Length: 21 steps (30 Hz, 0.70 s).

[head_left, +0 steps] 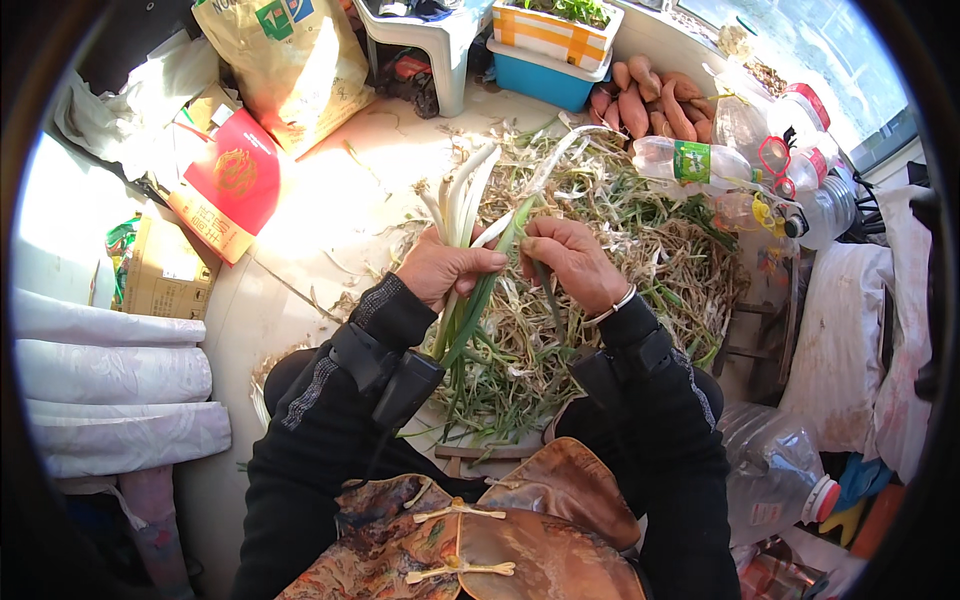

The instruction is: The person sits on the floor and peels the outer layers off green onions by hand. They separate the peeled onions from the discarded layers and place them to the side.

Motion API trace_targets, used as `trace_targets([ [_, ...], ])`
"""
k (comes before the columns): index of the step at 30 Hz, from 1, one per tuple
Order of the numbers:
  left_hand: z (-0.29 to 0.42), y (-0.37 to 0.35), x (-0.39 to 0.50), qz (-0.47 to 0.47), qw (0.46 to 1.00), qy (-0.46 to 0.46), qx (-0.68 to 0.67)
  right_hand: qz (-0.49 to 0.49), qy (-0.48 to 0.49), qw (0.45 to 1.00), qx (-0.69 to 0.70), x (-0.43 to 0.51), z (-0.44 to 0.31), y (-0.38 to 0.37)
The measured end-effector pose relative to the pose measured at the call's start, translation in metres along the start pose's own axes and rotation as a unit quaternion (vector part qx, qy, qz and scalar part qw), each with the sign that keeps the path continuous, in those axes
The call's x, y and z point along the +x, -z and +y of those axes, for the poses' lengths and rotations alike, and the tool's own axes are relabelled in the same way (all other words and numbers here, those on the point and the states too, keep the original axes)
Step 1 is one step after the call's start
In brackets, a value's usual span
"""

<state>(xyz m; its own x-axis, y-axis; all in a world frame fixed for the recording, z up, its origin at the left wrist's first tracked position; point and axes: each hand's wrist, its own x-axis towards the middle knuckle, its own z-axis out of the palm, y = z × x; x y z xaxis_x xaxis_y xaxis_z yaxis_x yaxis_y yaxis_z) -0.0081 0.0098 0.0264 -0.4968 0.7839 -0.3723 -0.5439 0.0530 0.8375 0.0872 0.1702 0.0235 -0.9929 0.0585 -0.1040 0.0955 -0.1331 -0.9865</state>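
Observation:
My left hand (444,271) is closed around several scallions (466,187). Their white stems point away from me, and the green leaves hang down towards my lap. Another stem slants across to the right from my left thumb. Close beside it, my right hand (576,261) pinches a thin, dark scallion leaf (552,300) that trails below the fingers. Part of that leaf is hidden by the fingers. Beneath both hands spreads a heap of scallion leaves and dry husks (622,225), a mix of green and withered brown pieces.
Sweet potatoes (652,97) lie at the back, near a blue tub (540,75). Plastic bottles (697,161) crowd the right side, with a large jug (772,472) lower down. At left are a red bag (236,176), a cardboard box (166,270) and draped cloth (120,371).

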Motion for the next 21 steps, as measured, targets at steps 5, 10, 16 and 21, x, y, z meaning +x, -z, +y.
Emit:
trace_targets([
  [5,0.006,0.005,-0.012,-0.016,0.999,0.018,0.028,0.183,-0.009,0.953,0.240,-0.003,-0.009,0.041],
  [10,0.010,0.008,-0.025,-0.024,0.998,0.037,0.051,0.311,0.149,0.861,0.375,-0.023,-0.024,0.116],
  [16,0.011,0.011,-0.037,-0.060,0.995,0.018,0.082,0.460,0.253,0.748,0.407,-0.070,-0.018,0.212],
  [21,0.028,0.047,-0.060,0.014,0.995,0.031,0.097,0.681,0.326,0.586,0.294,-0.133,-0.014,0.271],
])
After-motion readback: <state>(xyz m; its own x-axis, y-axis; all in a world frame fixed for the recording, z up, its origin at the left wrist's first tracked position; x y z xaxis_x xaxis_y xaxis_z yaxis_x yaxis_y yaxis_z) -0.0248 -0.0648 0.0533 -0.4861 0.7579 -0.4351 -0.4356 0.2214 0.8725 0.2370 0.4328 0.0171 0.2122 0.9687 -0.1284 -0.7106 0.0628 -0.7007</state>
